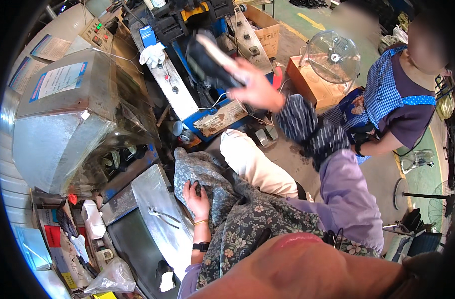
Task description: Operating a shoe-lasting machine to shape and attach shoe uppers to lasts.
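Note:
My right hand is stretched out ahead, closed on a black shoe with a pale sole; both are blurred by motion. The shoe is in front of a blue-framed machine with black upper parts. My left hand lies low on the grey flowered apron over my lap, its fingers loosely bent and apart. A small dark patch shows by those fingers; I cannot tell whether it is an object. Beside this hand, pincers rest on a metal tabletop.
Left of me stands a grey metal hood with dark shoes inside. A dark belt carries one black shoe. A white glove lies on the machine. At right are a fan, a cardboard box and a seated co-worker.

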Tool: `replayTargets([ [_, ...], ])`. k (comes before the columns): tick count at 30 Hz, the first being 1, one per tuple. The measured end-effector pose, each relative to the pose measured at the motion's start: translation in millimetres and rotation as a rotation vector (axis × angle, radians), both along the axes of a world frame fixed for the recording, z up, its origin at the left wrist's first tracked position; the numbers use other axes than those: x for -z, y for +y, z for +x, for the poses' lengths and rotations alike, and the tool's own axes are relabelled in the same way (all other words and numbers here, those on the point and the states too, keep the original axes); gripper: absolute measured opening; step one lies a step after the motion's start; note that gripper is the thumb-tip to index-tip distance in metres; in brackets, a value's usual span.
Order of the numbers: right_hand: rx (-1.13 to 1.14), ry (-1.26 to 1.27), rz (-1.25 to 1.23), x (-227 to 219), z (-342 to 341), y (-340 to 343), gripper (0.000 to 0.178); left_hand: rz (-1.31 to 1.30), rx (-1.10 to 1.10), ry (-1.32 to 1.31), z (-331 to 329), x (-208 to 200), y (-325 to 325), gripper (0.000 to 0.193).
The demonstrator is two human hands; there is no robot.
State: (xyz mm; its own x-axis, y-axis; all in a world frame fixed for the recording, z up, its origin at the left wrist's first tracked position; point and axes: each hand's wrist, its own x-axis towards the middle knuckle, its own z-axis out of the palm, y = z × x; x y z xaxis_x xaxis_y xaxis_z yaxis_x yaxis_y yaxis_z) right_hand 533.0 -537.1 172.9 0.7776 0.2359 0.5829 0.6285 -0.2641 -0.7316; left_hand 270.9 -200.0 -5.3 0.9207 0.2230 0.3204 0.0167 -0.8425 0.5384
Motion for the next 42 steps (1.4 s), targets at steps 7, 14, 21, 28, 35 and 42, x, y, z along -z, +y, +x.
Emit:
replayTargets([
  [7, 0.422, 0.008, -0.378, -60, 145, 13, 0.069, 0.161, -0.111, 0.032, 4, -7, 0, 0.030],
  [14, 0.468, 0.078, -0.941, -68, 160, 44, 0.072, 0.151, -0.150, 0.029, -6, -1, 3, 0.028],
  [21, 0.605, -0.112, -0.856, -26, 139, 64, 0.073, 0.152, -0.142, 0.050, 2, -6, 4, 0.027],
  [28, 0.597, -0.102, -0.838, -27, 143, 64, 0.071, 0.189, -0.151, 0.023, 1, -4, 3, 0.027],
  [35, 0.514, 0.021, -0.765, -41, 166, 63, 0.072, 0.195, -0.177, 0.016, -4, -3, 5, 0.027],
  [42, 0.527, 0.098, -0.697, -53, 218, 76, 0.072, 0.228, -0.138, 0.047, -3, -5, -2, 0.026],
])
